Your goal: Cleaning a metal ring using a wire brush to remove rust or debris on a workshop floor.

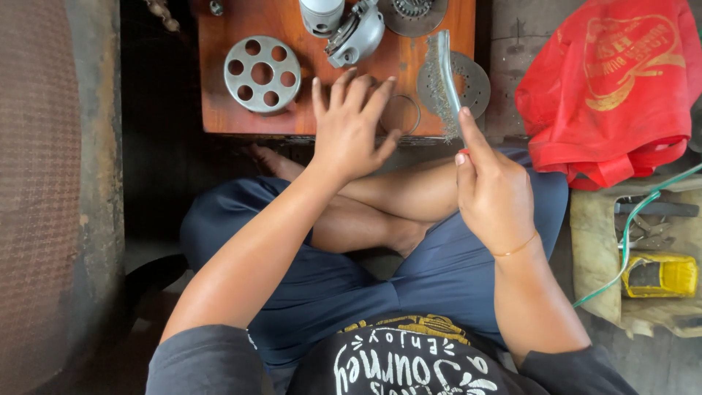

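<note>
- Two hands work above a small reddish wooden desk (219, 110), seen from over a person seated cross-legged on the floor.
- The right hand (493, 194) is closed around the handle of a wire brush (442, 80), bristles pointing toward the left hand.
- The left hand (351, 124) is spread open, fingers splayed, its fingertips at the desk's near edge just beside a thin metal ring (401, 113).
- A crumpled red plastic bag (610, 88) with yellow printing lies on the floor to the right of the desk; its contents are hidden.
- A small yellow open container (660, 276) sits on a dirty cloth at far right, beside a green cord (629, 227); what it holds cannot be made out.
- On the desk: a round grey disc with holes (262, 73), a grey metal housing (356, 35) and a flat perforated plate (472, 80).
</note>
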